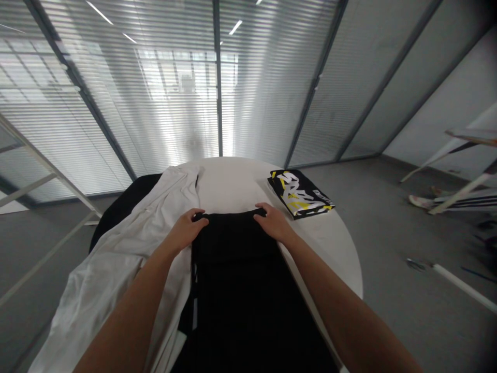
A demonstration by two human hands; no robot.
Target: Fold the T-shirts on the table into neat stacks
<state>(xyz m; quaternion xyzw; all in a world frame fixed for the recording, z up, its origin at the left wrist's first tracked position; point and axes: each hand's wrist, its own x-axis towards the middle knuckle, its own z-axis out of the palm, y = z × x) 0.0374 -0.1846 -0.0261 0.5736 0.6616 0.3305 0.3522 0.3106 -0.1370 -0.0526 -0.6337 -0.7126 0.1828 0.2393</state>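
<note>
A black garment [240, 290] lies stretched over the round white table [229, 176], its straight far edge running between my hands. At that edge's left corner my left hand [188, 228] pinches the cloth between thumb and fingers. My right hand [274, 221] grips the right corner the same way. The garment's near end runs out of the bottom of the view, so its kind cannot be told for certain. Left of it, partly under my left forearm, spreads a rumpled white garment [155, 212] that hangs over the table's side.
A folded black garment with white and yellow print [301, 194] sits at the table's right. Dark cloth [120, 212] hangs over the left edge. A pale metal frame [50, 171] stands at left, and a white pole [462, 285] is at right. Blinds line the glass wall behind.
</note>
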